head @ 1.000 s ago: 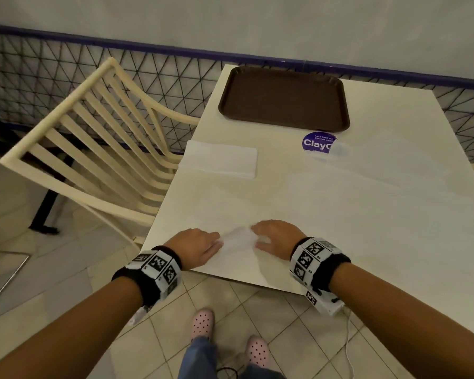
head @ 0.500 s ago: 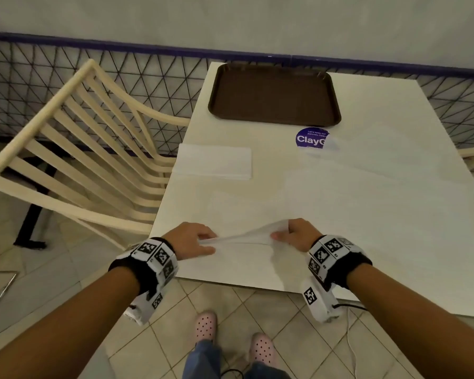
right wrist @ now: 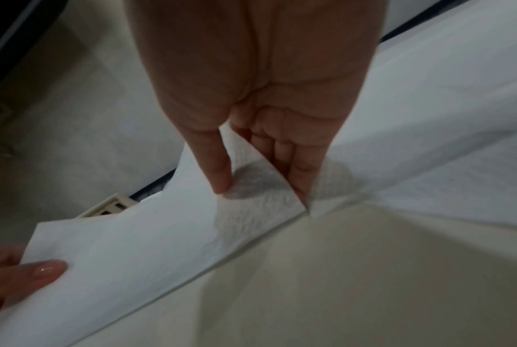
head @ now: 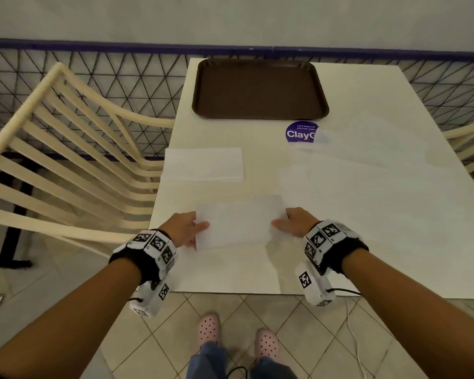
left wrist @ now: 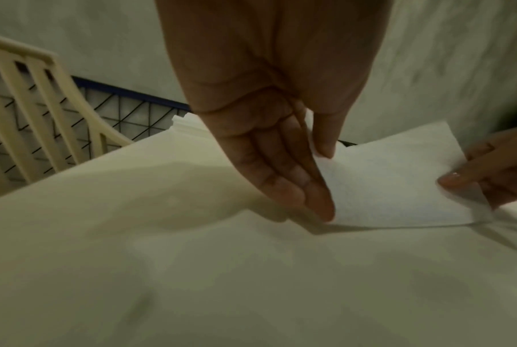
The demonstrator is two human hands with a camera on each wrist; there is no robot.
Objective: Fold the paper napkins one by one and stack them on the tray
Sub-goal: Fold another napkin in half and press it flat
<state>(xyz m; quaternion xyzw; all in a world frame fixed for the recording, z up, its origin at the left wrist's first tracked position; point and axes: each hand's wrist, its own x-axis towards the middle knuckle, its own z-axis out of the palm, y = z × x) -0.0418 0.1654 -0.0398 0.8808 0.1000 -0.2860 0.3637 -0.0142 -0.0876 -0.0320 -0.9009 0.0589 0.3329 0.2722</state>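
Observation:
A white paper napkin (head: pixel 238 225) is stretched flat between my two hands, a little above the near part of the table, with its shadow beneath. My left hand (head: pixel 199 231) pinches its left edge, thumb (left wrist: pixel 325 140) on top and fingers underneath. My right hand (head: pixel 281 222) pinches the right edge, with the thumb (right wrist: pixel 218 169) on top of the napkin (right wrist: pixel 162 234) and the fingers (right wrist: pixel 299 173) behind it. The brown tray (head: pixel 260 88) lies bare at the far end of the table. A stack of white napkins (head: pixel 203 165) sits at the table's left edge.
The cream table (head: pixel 257 269) carries large pale sheets (head: pixel 353 173) on its right half and a purple round sticker (head: pixel 301 132) just below the tray. A cream slatted chair (head: pixel 74 160) stands to the left. A black mesh fence (head: pixel 121 72) runs behind.
My hands have moved apart and away from the front edge. The napkin, bunched between them earlier, is now raised and spread out flat.

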